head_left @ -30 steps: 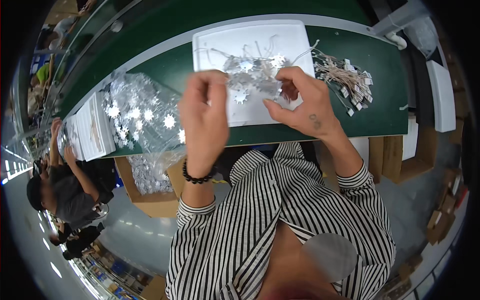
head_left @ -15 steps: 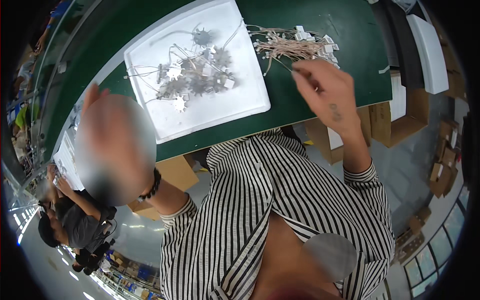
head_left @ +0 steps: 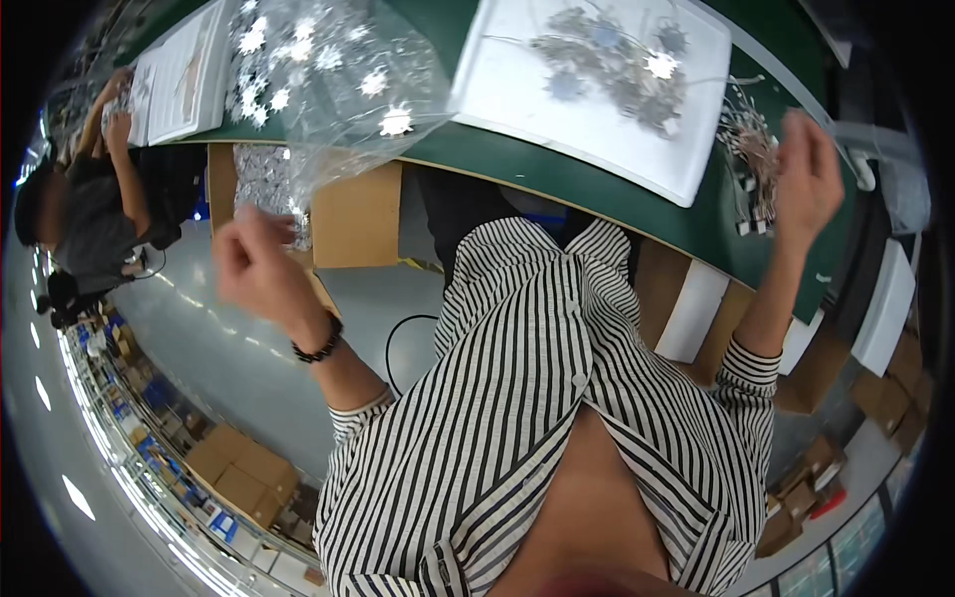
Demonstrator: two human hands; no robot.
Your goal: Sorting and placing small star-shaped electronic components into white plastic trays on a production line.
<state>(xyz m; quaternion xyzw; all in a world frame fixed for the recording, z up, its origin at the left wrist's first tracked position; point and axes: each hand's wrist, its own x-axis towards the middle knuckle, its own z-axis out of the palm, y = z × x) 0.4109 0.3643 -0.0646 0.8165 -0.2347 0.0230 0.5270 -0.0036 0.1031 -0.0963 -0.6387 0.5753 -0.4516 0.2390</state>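
The long green-topped workbench [head_left: 557, 179] curves across the top of the view, and everything else sits in relation to it. On its middle lies a flat white rectangular tray [head_left: 557, 109], which keeps a tangled heap of silvery star-shaped ornaments on thin wires [head_left: 617, 60] gathered in one place instead of spreading over the green surface. Toward the bench's left end, a large crumpled clear plastic bag of white snowflake-shaped pieces [head_left: 338, 70] slumps over the front edge, its lower part hanging toward an open brown cardboard box [head_left: 353, 214] that stands under the bench, probably so that pieces can drop or be lifted straight across. At the bench's right end lies a small pile of thin wires with little white tags [head_left: 746, 149], loose on the green top beside the tray.

The left hand [head_left: 254, 264] is off the bench, below its front edge and beside the cardboard box; its fingers are curled loosely inward, and I cannot tell whether it holds anything. The right hand [head_left: 808, 174] is raised just over the right end of the bench, next to the tagged wires, fingers half-spread and bent; it appears to grasp nothing, though it is slightly blurred.

At the far left end of the bench, another person's hands [head_left: 114, 119] work over a second white tray [head_left: 184, 80].
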